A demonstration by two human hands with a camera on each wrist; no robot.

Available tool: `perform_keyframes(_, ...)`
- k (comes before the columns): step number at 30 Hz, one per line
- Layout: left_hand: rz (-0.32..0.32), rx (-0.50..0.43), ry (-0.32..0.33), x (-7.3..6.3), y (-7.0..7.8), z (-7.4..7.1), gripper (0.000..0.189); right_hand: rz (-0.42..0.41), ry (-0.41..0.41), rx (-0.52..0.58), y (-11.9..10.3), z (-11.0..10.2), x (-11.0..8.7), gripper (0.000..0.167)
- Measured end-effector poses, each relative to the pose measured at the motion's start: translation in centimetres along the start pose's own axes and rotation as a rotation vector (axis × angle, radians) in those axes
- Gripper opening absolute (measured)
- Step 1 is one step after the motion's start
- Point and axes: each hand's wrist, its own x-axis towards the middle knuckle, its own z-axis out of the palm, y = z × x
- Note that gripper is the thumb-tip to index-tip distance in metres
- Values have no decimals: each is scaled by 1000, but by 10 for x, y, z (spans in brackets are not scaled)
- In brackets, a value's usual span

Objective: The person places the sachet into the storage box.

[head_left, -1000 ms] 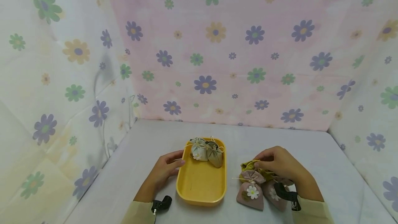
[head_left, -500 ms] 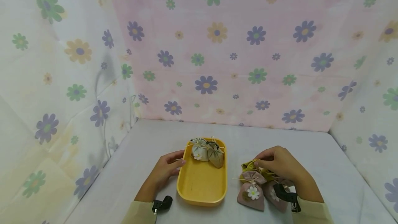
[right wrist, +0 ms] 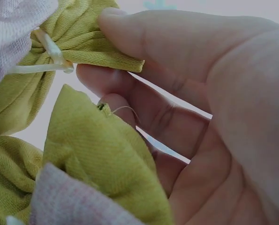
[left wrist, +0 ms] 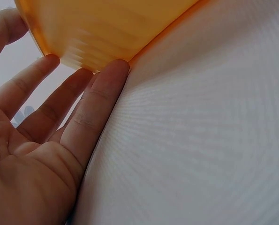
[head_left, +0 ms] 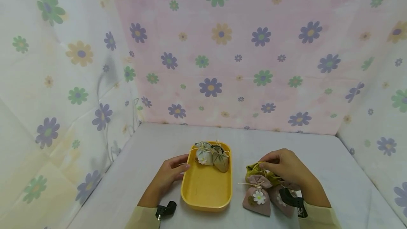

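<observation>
My left hand (head_left: pixel 167 173) rests its fingertips against the left side of a yellow tray (head_left: pixel 206 190); in the left wrist view the fingers reach out nearly straight to the tray's wall. Two small drawstring pouches lie at the tray's far end, a pale green one (head_left: pixel 203 154) with a white flower and an olive one (head_left: pixel 220 160). To the right of the tray, my right hand (head_left: pixel 287 169) pinches the gathered top of a mustard drawstring pouch (right wrist: pixel 83 35) between thumb and forefinger. Another mustard pouch (right wrist: pixel 101 150) sits below those fingers.
In front of the mustard pouches lie two mauve pouches, one (head_left: pixel 257 202) with its white flower showing, the other (head_left: pixel 284 202) partly hidden by the right wrist's camera (head_left: pixel 292 199). A white tabletop (head_left: pixel 159 140) carries everything, with flowered cloth (head_left: pixel 238 73) hanging around it.
</observation>
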Motion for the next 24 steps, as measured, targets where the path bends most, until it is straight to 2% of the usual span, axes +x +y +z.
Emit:
perform_keyframes(18,11,-9,-5,1,0,0,52,32,99,-14,-8,0,0,17)
perform_keyframes(24,12,-16,-8,0,0,-1,52,11,133,-41,-12,2,0,14)
